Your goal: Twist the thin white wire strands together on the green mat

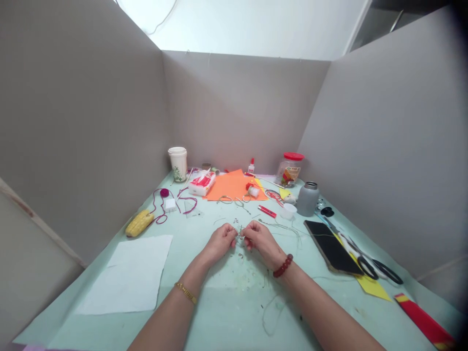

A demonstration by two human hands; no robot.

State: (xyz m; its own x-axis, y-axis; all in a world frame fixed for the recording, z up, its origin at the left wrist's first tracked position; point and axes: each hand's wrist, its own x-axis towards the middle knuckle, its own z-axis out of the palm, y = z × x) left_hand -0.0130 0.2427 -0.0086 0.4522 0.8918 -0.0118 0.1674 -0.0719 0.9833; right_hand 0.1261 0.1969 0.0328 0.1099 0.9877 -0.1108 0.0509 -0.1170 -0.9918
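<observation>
Near the middle of the table, my left hand (221, 241) and my right hand (262, 240) meet fingertip to fingertip. Both are closed in a pinch around a thin green cord (240, 230), which shows between them. The knot or small part at the fingertips is too small to make out. Thin pale green cord (281, 225) runs over the table to the right of my right hand. Another loose loop of cord (271, 314) lies nearer, between my forearms. Tiny dark and pale bits (240, 256) are scattered beneath my hands.
A white sheet (135, 275) and a yellow corn cob shape (139, 223) are at left. Orange paper (230, 187), a tissue pack (202, 183) and a red lighter (266, 211) lie beyond my hands. A phone (331, 246), scissors (369, 261) and grey jar (307, 200) stand or lie right.
</observation>
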